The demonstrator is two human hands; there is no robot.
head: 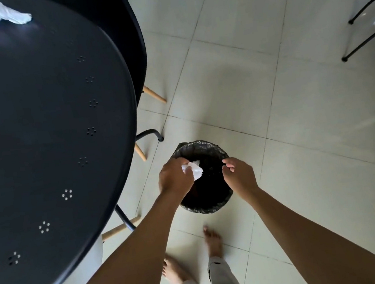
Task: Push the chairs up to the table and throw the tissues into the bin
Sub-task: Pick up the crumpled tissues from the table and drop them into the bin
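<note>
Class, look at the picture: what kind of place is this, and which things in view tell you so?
Probably an indoor dining or break area: a round black table with chairs drawn up to it, a pale tiled floor, and a small lined bin beside the table.

A single wide-angle head view looks steeply down from standing height. The round black perforated metal table (45, 126) fills the frame's left, pale tiled floor (296, 116) the right; edges bend, probably lens distortion.

Matt black perforated metal table (36, 113), crinkled paper tissue (194, 169), glossy plastic-lined bin (182, 148), smooth pale floor tiles (298, 128)
</note>
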